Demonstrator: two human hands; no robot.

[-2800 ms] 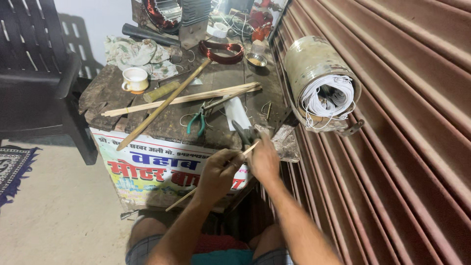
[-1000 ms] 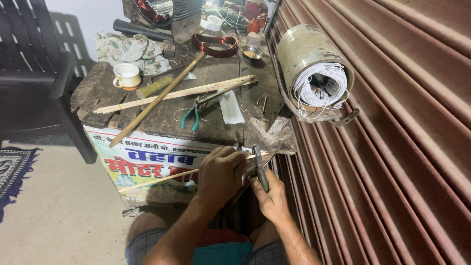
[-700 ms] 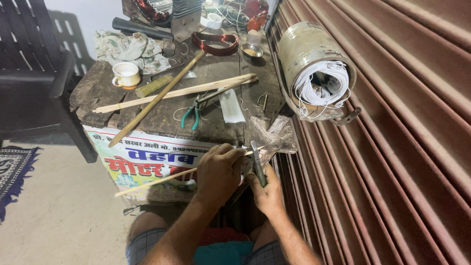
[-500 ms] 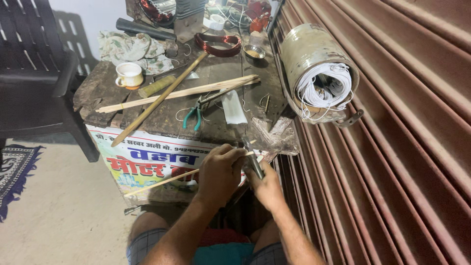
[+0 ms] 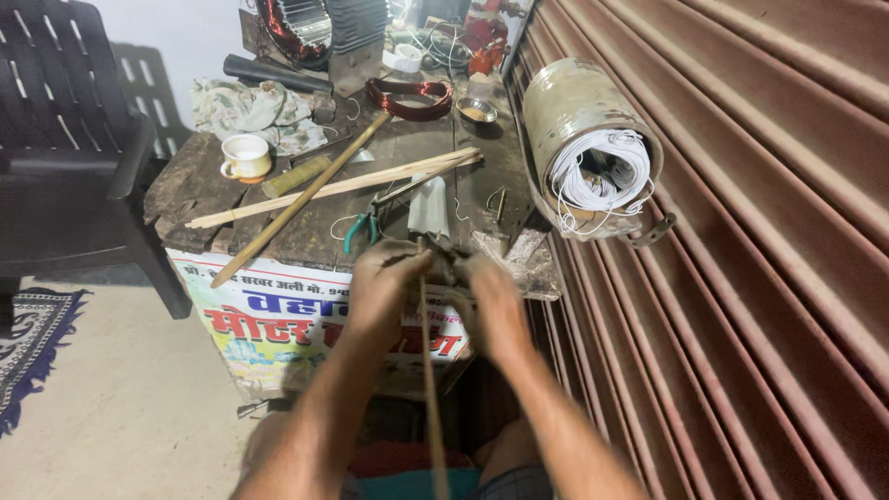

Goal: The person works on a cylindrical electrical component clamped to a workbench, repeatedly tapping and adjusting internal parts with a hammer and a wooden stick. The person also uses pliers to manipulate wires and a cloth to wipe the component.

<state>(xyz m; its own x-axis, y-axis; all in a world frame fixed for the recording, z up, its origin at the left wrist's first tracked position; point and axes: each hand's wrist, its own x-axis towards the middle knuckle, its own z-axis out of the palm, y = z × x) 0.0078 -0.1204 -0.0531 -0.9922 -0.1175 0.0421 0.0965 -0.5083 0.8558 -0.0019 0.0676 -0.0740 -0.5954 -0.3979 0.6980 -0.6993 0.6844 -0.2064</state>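
Observation:
My left hand (image 5: 381, 282) grips a thin bamboo stick (image 5: 429, 370) near its top end; the stick runs straight down toward my lap. My right hand (image 5: 489, 301) is closed right beside it, around a small dark tool whose shape is blurred, touching the stick's upper end. Both hands hover at the front edge of a worn wooden table (image 5: 185, 190). Just beyond them lie green-handled pliers (image 5: 361, 227) and a grey paper strip (image 5: 429, 206).
On the table: several long bamboo strips (image 5: 333, 185), a white cup (image 5: 245, 156), a red copper wire coil (image 5: 409, 95), a crumpled cloth (image 5: 250, 106). A tin can stuffed with white wire (image 5: 593, 148) hangs by the brown roller shutter (image 5: 741, 231) on the right. Black plastic chair (image 5: 65, 157) left.
The stick has swung from lying sideways to the left to pointing straight down toward me. Both hands have shifted slightly up, closer to the table edge.

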